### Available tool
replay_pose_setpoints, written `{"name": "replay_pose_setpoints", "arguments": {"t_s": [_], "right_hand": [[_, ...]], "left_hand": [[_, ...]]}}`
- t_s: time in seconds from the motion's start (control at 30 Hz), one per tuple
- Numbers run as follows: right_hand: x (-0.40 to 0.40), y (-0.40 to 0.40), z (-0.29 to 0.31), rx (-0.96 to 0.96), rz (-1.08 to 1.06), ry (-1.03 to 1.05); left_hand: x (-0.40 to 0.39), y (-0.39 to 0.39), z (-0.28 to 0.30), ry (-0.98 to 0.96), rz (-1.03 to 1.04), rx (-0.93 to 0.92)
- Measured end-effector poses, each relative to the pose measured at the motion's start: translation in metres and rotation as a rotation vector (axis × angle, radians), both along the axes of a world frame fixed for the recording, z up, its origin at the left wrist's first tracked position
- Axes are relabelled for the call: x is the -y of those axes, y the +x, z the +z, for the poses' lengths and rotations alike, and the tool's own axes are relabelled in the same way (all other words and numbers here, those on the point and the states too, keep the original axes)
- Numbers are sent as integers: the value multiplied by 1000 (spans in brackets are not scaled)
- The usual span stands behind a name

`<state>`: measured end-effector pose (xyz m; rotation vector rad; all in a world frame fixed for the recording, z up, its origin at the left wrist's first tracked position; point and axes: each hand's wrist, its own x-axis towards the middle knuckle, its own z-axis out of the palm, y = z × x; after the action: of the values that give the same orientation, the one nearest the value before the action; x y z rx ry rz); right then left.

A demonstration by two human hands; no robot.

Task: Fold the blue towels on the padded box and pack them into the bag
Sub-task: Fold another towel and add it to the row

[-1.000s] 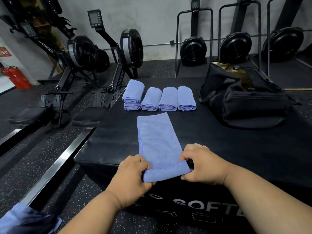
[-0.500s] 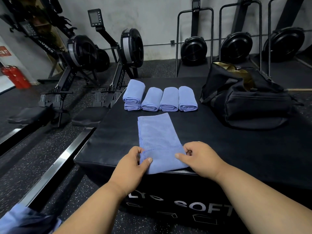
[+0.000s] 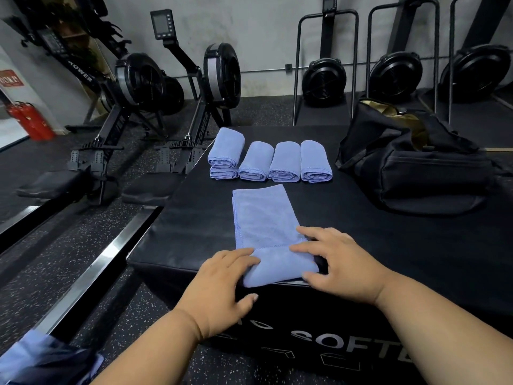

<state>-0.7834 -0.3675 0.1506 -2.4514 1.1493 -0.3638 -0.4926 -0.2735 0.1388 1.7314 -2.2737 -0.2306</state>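
A blue towel (image 3: 263,218) lies as a long strip on the black padded box (image 3: 200,223), its near end folded over at the box's front edge. My left hand (image 3: 222,284) holds the fold's left end, fingers on top and thumb just below it. My right hand (image 3: 338,262) holds the right end, fingers spread on top and thumb at the lower corner. Several folded blue towels (image 3: 286,162) sit in a row farther back, the leftmost being a stack of two (image 3: 224,154). The black bag (image 3: 422,173) stands on the box's right side, its top open.
Rowing machines (image 3: 138,87) stand on the floor to the left, their rails (image 3: 91,270) running close beside the box. More machines stand upright against the back wall. Blue cloth (image 3: 41,359) shows at the bottom left corner. A red extinguisher (image 3: 30,120) stands at far left.
The towel's near end has been folded away from me onto the strip. My hands have moved from pinching the lifted edge to holding the two ends of the new fold.
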Motion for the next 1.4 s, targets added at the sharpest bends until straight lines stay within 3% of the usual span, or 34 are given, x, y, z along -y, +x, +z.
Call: {"name": "replay_pose_setpoints", "arguments": {"t_s": [0.07, 0.17, 0.43, 0.57, 0.63, 0.73, 0.87, 0.97, 1.03, 1.1, 1.2, 1.3, 1.4], "right_hand": [[-2, -2, 0, -129, 39, 27], [-3, -3, -1, -133, 26, 29], [-11, 4, 0, 112, -42, -54], [-11, 14, 5, 361, -159, 187], [-6, 20, 2, 365, -218, 255], [2, 32, -3, 317, -303, 330], [1, 47, -2, 140, -431, 199], [-1, 51, -1, 170, -485, 138], [-2, 45, -1, 243, -438, 122], [0, 37, -1, 270, -304, 16], [0, 26, 0, 115, -66, -73], [-1, 24, -2, -77, 23, -19], [-1, 23, -3, -48, 3, -5]], "left_hand": [[2, 0, 1, -20, 19, -30], [9, 1, 7, -30, 66, -128], [-1, 2, 25, 144, 148, -494], [2, 4, 25, 150, 260, -678], [9, 2, 26, 137, 339, -710], [19, -1, 22, 153, 469, -710], [30, 1, 12, 151, 586, -648], [28, -4, 17, 106, 611, -602], [20, -6, 23, -35, 554, -472], [15, 1, 20, -217, 355, -297], [13, 14, 6, -100, 27, -46], [15, 20, -3, 5, 7, -37], [21, 23, 3, 13, 48, -132]]}}
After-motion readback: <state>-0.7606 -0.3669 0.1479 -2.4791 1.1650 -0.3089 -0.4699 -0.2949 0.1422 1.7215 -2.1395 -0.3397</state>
